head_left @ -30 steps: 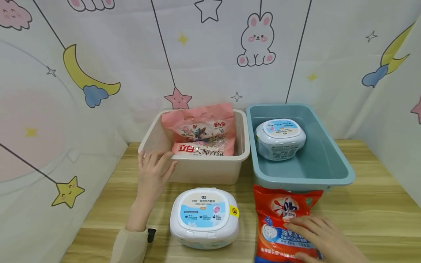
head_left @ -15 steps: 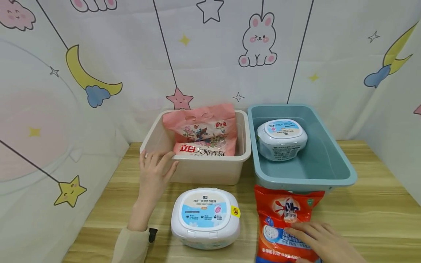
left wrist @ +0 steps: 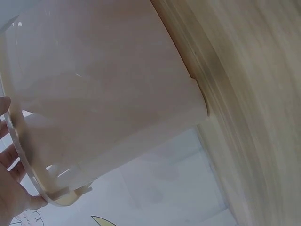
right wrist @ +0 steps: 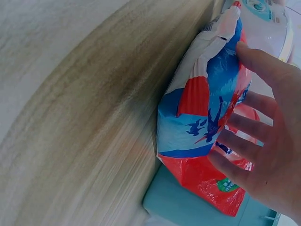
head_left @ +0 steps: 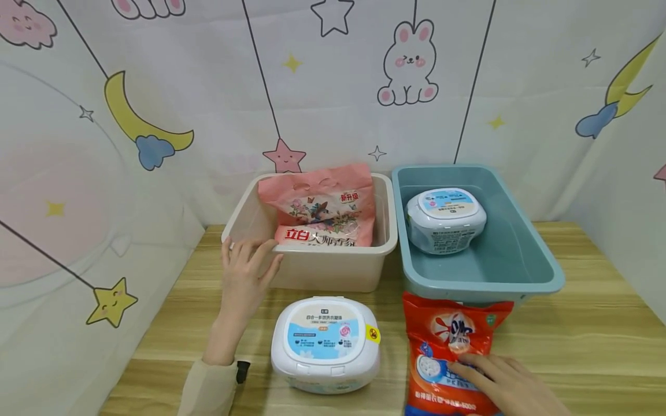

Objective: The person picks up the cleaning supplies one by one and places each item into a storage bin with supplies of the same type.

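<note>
My left hand (head_left: 240, 289) grips the front left rim of the cream basket (head_left: 325, 270), and the left wrist view shows the fingers (left wrist: 7, 155) bent over that rim. A pink bag (head_left: 325, 208) leans inside the basket. On the table, a red detergent bag (head_left: 434, 335) lies before the blue basin (head_left: 484, 286). My right hand (head_left: 512, 381) rests on the bag's right side, fingers loosely extended; from the right wrist, the hand (right wrist: 277, 136) appears spread against the bag (right wrist: 197, 132). Between the arms sits a white lidded tub (head_left: 325, 341).
A second white tub (head_left: 444, 222) sits in the left part of the basin, which stands beside the basket. Behind both containers hangs a printed curtain (head_left: 333, 86), continuing along both sides of the wooden table (head_left: 588, 323).
My right hand has slid slightly toward the near edge over the red bag. The head view has shifted a little; my left hand keeps its hold on the basket rim.
</note>
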The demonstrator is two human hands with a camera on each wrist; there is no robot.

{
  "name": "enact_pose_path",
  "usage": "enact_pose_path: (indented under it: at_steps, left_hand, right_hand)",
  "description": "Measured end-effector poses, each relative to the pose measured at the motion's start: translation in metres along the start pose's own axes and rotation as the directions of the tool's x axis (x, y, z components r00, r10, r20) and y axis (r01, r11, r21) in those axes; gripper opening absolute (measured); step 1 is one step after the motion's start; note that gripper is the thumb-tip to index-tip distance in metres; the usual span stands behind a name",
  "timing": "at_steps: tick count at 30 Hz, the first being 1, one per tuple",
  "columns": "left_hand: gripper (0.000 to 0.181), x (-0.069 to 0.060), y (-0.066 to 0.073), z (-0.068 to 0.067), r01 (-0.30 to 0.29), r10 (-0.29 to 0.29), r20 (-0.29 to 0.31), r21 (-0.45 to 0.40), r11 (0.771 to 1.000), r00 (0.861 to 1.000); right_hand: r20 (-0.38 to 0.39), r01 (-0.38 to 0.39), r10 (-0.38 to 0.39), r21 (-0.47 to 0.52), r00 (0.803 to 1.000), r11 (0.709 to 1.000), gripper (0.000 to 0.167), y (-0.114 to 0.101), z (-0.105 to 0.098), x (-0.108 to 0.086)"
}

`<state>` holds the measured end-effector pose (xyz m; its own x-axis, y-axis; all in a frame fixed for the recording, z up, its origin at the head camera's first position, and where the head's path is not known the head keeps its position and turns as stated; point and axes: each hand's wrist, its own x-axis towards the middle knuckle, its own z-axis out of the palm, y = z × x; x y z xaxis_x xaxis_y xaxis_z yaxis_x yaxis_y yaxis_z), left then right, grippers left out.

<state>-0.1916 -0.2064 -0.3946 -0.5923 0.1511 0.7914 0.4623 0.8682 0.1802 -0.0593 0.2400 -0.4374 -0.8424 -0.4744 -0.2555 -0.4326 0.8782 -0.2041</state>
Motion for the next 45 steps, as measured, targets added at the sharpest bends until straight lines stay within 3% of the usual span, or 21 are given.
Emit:
enact_pose_path:
  at_steps: [9,14,23,33,45]
  left_hand:
    - [0.028,0.0,0.001,0.0,-0.007,0.007,-0.01,0.003,1.0,1.0]
    - [0.027,-0.001,0.0,-0.002,-0.002,0.002,0.012,0.018,1.0,1.0]
    - [0.029,-0.003,0.0,-0.001,-0.007,0.007,-0.012,0.006,1.0,1.0]
    - [0.027,-0.002,0.0,-0.003,-0.014,0.014,0.01,0.015,1.0,1.0]
    - [0.027,0.001,0.002,0.001,-0.027,0.027,-0.029,0.011,1.0,0.999]
  right_hand:
    - [0.064,0.008,-0.008,0.009,0.998,1.0,0.091,-0.002,0.0,0.003]
    - [0.051,0.016,-0.014,-0.036,0.999,0.999,0.091,-0.004,0.001,0.004]
    - [0.015,0.022,-0.021,-0.108,1.0,0.994,0.094,-0.012,0.005,0.004]
    - [-0.006,0.034,-0.035,-0.099,0.999,0.995,0.093,-0.013,0.006,0.006]
    - [0.074,-0.022,0.024,-0.026,0.997,0.999,0.093,-0.011,0.002,0.009]
